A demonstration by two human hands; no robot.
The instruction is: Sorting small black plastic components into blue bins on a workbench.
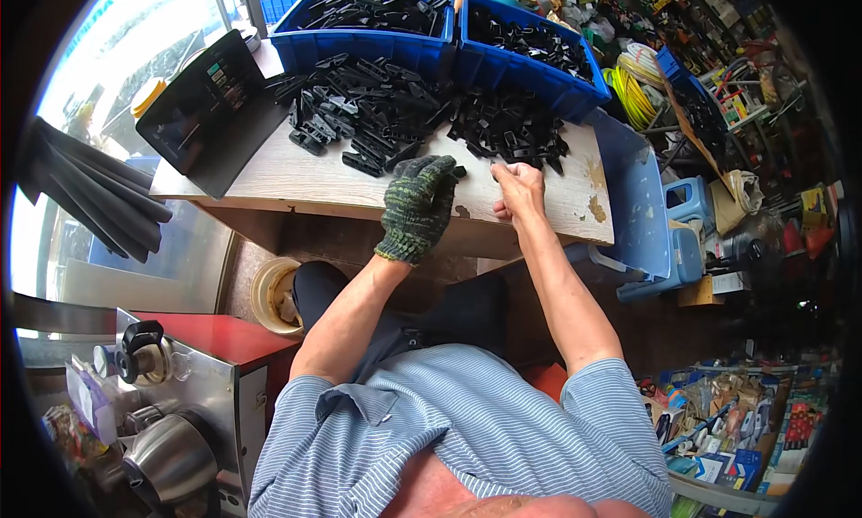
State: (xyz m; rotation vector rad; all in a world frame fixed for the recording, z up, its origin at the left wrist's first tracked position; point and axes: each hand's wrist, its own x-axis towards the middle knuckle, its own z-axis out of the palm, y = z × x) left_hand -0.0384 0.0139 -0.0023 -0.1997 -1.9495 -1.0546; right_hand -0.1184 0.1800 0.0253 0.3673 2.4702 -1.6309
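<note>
My left hand (417,206), in a dark green knitted glove, is closed near the front edge of the pale wooden table (296,172). A small black plastic piece (460,171) pokes out at its fingertips. My bare right hand (520,191) is just to the right, thumb and forefinger pinched together; anything between them is too small to name. Beyond my left hand lies a heap of long black plastic clip-like parts (373,105). A second heap, of smaller black plastic pieces (505,127), lies beyond my right hand.
Two blue bins (359,47) (530,76) full of black parts stand at the table's back. A dark tablet (202,105) leans at the left. A blue plastic tub (633,195) adjoins the right end. A white bucket (269,294) sits on the floor, left of my legs.
</note>
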